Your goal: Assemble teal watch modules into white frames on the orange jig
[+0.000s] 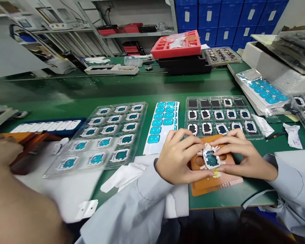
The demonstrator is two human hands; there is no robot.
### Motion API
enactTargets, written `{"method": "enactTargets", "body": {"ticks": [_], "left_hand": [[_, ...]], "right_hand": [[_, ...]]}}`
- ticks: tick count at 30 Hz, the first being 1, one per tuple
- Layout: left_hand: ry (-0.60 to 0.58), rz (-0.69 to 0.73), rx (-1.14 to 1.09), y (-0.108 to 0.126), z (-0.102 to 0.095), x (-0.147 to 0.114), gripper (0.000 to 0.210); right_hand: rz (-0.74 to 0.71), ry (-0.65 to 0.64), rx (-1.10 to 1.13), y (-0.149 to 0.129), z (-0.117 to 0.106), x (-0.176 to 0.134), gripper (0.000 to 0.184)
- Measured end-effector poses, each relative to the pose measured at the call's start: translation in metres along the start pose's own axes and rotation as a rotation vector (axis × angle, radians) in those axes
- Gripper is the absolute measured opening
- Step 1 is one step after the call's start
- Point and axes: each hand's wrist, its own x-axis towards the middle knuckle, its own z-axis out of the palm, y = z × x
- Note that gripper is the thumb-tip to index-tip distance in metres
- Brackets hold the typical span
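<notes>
The small white frame (211, 159) sits on the orange block (213, 183), both hands' (179, 157) (244, 159) fingertips pinching it; seating it squarely likely needs even pressure.

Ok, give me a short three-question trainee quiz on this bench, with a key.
1. True or false: both hands press on the small white-framed square part.
2. What does that part rest on? A) orange rectangular fixture plate B) red plastic tray C) green mat
3. Which lies nearer the left hand: the white sheet of teal square stickers or the stack of black trays?

Key: 1 true. 2 A, the orange rectangular fixture plate, with the right hand on the part too. 3 the sticker sheet.
</notes>
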Motion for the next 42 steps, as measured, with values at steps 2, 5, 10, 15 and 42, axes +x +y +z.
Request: {"method": "enactTargets", "body": {"ticks": [2,5,10,15,42], "left_hand": [[-0.01,-0.004,0.007,0.0,0.0,0.0,0.052],[-0.017,-0.006,0.001,0.001,-0.001,0.0,0.049],[-0.101,-0.064,-0.054,0.002,0.001,-0.001,0.042],[-0.05,-0.125,-0.201,0.0,0.009,-0.004,0.049],[0.017,-0.319,0.159,-0.014,0.003,-0.002,0.04]], "right_hand": [[0.007,0.001,-0.003,0.0,0.0,0.0,0.02],[0.015,0.004,-0.004,0.001,0.0,-0.001,0.02],[0.011,-0.018,-0.011,0.004,0.002,-0.002,0.014],[-0.028,0.013,-0.032,0.006,0.004,-0.003,0.018],[0.319,0.122,0.713,0.013,0.012,-0.013,0.048]]}}
